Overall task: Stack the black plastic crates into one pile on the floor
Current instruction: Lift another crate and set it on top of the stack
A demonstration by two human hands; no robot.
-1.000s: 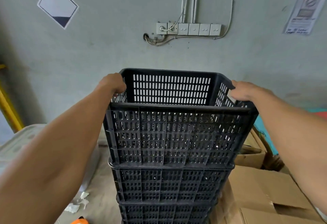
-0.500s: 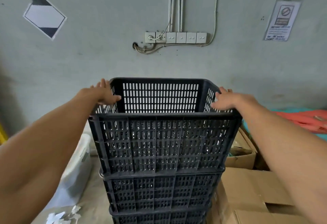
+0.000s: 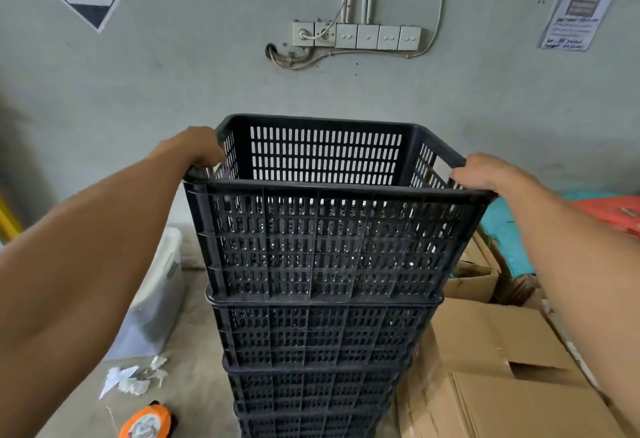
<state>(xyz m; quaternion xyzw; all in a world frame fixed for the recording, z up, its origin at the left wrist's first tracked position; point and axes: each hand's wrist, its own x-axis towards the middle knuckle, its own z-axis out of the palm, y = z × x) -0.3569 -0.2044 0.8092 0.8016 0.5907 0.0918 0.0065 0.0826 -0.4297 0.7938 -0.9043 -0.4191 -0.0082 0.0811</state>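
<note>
A pile of several black slotted plastic crates (image 3: 318, 340) stands on the floor in front of the grey wall. The top crate (image 3: 329, 240) sits nested on the ones below and is empty. My left hand (image 3: 194, 148) is curled over the left rim of the top crate, near its far corner. My right hand (image 3: 485, 171) grips the right rim, thumb over the edge. The bottom of the pile is cut off by the frame.
Flattened and open cardboard boxes (image 3: 495, 378) lie right of the pile. A translucent plastic tub (image 3: 159, 292) stands to the left. Crumpled paper (image 3: 131, 378) and an orange tape measure (image 3: 145, 423) lie on the floor. Sockets and cables (image 3: 356, 36) hang on the wall.
Half a second ago my fingers were spread loosely on the rims; now both hands are closed on the top crate's rims. The view has shifted a little.
</note>
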